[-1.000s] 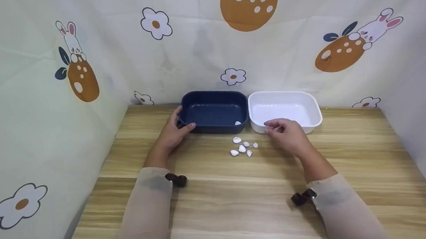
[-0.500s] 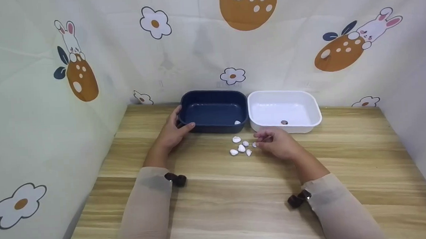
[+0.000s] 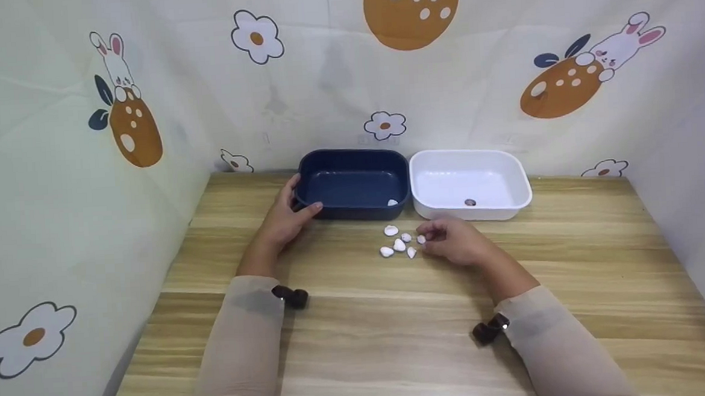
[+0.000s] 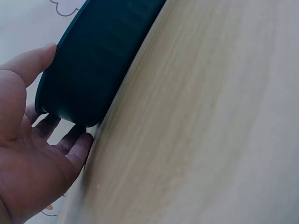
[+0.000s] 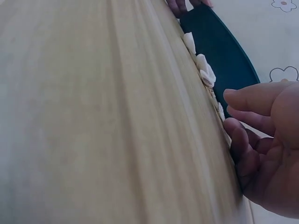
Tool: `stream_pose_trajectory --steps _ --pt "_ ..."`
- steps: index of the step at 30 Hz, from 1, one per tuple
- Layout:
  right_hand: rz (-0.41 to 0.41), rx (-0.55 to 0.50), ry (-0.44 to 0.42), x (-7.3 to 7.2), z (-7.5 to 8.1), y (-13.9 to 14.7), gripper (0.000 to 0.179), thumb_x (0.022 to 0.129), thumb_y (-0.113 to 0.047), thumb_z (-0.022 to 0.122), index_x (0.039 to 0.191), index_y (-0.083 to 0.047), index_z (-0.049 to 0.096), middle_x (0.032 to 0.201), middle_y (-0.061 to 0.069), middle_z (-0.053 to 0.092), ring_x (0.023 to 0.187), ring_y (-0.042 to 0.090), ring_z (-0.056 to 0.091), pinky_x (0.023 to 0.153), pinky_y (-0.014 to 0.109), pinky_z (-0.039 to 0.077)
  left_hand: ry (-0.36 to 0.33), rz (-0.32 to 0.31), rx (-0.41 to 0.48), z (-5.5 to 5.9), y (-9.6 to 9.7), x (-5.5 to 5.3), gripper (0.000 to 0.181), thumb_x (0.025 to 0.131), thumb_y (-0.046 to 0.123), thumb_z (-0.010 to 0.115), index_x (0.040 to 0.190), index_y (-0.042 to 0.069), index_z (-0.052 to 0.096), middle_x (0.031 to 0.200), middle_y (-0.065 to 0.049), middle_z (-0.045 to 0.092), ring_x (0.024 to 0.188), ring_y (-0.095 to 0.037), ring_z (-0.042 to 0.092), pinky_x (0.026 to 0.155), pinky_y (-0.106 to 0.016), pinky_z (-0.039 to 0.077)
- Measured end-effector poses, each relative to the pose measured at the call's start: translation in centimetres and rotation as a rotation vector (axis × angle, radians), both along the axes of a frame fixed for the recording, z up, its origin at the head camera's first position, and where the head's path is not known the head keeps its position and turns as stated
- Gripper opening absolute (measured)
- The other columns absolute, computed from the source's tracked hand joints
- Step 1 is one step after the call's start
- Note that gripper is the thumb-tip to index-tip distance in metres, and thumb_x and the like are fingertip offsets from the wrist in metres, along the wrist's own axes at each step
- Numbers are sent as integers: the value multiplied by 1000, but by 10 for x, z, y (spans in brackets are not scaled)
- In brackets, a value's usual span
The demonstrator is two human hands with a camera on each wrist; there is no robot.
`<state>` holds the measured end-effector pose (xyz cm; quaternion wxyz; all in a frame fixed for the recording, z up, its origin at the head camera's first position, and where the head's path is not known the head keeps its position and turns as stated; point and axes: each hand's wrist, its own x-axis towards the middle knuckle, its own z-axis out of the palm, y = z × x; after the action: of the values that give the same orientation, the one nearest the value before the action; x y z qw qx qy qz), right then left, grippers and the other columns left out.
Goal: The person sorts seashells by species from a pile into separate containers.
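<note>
My left hand point(image 3: 284, 216) holds the left end of a dark blue rectangular container point(image 3: 356, 213), thumb at its near side and fingers round the end. In the left wrist view, the thumb touches the rim. My right hand point(image 3: 454, 241) is low over the table beside a small white shell point(image 3: 421, 239), thumb and index finger apart around it. Whether they touch the shell cannot be seen. Several more white shells point(image 3: 399, 245) lie in a loose group left of that hand. One white shell point(image 3: 392, 202) sits inside the blue container.
A white rectangular container point(image 3: 473, 214) stands right beside the blue one, with a small brownish round piece point(image 3: 470, 202) inside near its front wall. Both are at the back of the wooden table point(image 3: 360, 342), before a patterned curtain point(image 3: 322, 85).
My right hand has moved left and down from the white container's front edge to the nearest white shell. The brownish piece now shows in the white container. My left hand has stayed put.
</note>
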<state>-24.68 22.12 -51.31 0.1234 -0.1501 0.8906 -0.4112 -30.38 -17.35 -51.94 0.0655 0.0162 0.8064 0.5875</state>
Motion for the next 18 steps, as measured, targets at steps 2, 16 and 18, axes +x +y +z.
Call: stream_pose_trajectory --steps 2,16,18 --pt "15 25 15 1 1 -1 35 93 -13 79 127 -4 75 113 13 75 109 24 67 100 37 53 6 -6 -1 -1 0 0 97 97 37 80 172 28 20 179 -10 25 164 -35 29 136 -48 24" --pt "11 72 22 1 1 -3 23 90 -9 80 113 -6 80 102 9 73 98 19 64 90 32 51 19 -10 -9 0 0 0 100 95 41 81 172 27 19 178 -10 27 164 -33 30 136 -47 23" --pt "9 69 17 1 1 -3 21 90 -8 80 111 -6 80 101 8 73 96 18 64 89 32 51 19 -13 -8 0 0 0 100 96 42 81 172 27 19 179 -9 26 165 -33 29 136 -47 23"
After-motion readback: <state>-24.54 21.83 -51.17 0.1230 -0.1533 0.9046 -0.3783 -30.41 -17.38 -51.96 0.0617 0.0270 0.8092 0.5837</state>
